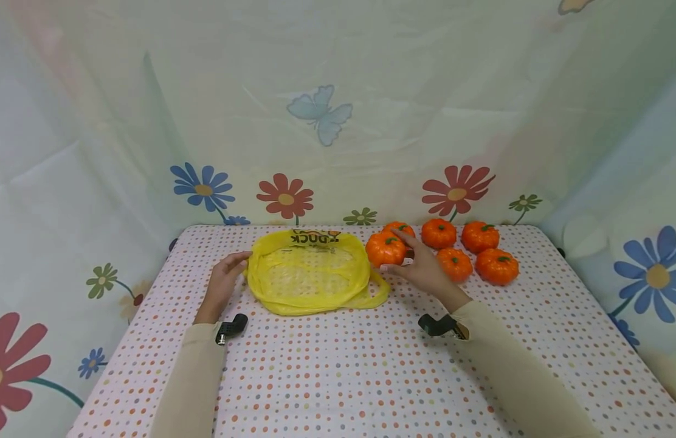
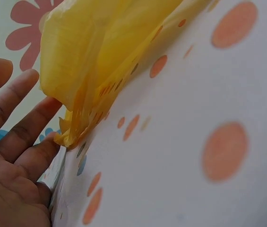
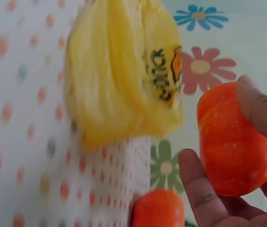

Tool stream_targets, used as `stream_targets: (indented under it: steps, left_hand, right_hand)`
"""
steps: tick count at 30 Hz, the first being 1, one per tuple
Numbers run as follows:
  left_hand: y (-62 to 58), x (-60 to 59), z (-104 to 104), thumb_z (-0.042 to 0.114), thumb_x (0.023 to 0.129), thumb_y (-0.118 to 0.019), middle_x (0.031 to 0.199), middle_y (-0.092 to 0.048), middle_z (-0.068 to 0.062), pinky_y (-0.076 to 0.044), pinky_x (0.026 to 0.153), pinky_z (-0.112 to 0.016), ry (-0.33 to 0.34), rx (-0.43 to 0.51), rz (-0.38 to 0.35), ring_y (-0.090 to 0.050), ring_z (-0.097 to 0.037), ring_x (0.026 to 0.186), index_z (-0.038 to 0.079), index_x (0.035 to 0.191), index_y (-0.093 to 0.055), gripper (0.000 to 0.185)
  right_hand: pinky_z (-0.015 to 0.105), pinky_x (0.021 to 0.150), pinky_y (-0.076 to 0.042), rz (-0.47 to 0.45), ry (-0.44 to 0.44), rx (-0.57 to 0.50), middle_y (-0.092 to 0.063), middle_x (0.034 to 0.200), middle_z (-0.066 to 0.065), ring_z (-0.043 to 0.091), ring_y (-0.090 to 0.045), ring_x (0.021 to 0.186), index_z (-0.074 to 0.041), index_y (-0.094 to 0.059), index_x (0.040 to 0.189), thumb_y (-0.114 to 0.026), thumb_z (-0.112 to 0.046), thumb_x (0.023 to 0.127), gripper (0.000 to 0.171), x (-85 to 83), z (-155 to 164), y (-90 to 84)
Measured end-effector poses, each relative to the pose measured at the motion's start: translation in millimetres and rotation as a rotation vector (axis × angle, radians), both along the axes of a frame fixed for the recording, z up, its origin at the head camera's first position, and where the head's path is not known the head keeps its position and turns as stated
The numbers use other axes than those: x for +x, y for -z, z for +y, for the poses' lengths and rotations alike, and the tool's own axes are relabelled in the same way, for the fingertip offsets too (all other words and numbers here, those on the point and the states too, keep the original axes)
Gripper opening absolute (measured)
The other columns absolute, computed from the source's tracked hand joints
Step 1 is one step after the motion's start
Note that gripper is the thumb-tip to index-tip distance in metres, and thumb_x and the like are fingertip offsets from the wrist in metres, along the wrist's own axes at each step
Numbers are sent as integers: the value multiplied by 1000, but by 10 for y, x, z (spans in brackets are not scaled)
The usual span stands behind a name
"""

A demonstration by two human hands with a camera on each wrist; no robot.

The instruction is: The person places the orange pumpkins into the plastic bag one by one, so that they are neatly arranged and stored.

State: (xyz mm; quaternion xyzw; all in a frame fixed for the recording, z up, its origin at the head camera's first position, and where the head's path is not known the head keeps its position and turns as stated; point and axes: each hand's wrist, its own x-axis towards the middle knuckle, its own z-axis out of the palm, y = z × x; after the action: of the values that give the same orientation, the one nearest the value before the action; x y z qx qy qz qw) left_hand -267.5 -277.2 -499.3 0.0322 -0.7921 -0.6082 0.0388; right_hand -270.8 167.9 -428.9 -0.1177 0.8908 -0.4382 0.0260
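My right hand (image 1: 425, 267) grips a small orange pumpkin (image 1: 385, 250), thumb on one side and fingers on the other; the right wrist view shows the pumpkin (image 3: 235, 142) raised off the table. Just left of it lies a yellow plastic bag (image 1: 310, 307), its mouth spread wide and dark print on the far side. At the bag's left side is my left hand (image 1: 224, 281). Its fingers (image 2: 27, 125) are extended, with fingertips right at the yellow plastic (image 2: 76, 71) in the left wrist view.
Several more pumpkins (image 1: 496, 266) stand at the back right of the dotted tablecloth (image 1: 338, 377). One pumpkin (image 1: 399, 228) sits partly behind the held one. A bag handle loop (image 1: 379, 295) lies to the bag's right. A flowered cloth backdrop (image 1: 371, 134) rises behind the table.
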Motion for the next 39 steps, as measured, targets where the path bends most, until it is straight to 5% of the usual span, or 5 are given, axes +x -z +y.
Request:
stream_targets:
  steps: [4, 14, 20, 29, 39]
  left_hand:
    - [2, 2, -2, 23, 103, -48, 146, -51, -9, -30, 120, -47, 5, -6, 10, -41, -25, 140, 10, 137, -56, 37]
    - [-5, -13, -8, 21, 103, -48, 143, -54, -11, -32, 119, -47, 16, -20, 50, -44, -27, 138, 9, 134, -58, 35]
    - [-3, -19, -31, 20, 104, -47, 143, -53, -13, -32, 118, -48, 41, -41, 65, -45, -29, 136, 7, 135, -57, 35]
    - [5, -17, -50, 18, 103, -47, 143, -53, -15, -32, 118, -48, 42, -29, 54, -46, -30, 135, 4, 134, -57, 35]
    - [58, -53, 6, 20, 101, -50, 138, -57, -13, -36, 116, -49, 48, -29, 76, -48, -29, 133, 6, 130, -60, 34]
  right_hand:
    - [45, 89, -58, 12, -38, -117, -39, 153, 15, 38, -52, 123, -23, -32, 154, -80, -32, 81, 89, -2, -194, -22]
    - [47, 93, -56, 57, -44, -219, -47, 146, 16, 36, -57, 117, -19, -35, 153, -78, -28, 84, 81, -66, -650, 3]
    - [46, 95, -56, -10, -75, -213, -43, 148, 16, 37, -57, 120, -19, -32, 153, -74, -24, 88, 77, -140, -926, 10]
    - [48, 107, -48, -150, -130, -376, -42, 146, 13, 34, -48, 132, -18, -42, 147, -79, -5, 81, 77, -307, -1493, 161]
    - [44, 107, -48, -162, -174, -451, -44, 150, 7, 31, -49, 133, -21, -45, 147, -79, -9, 82, 74, -379, -1934, 413]
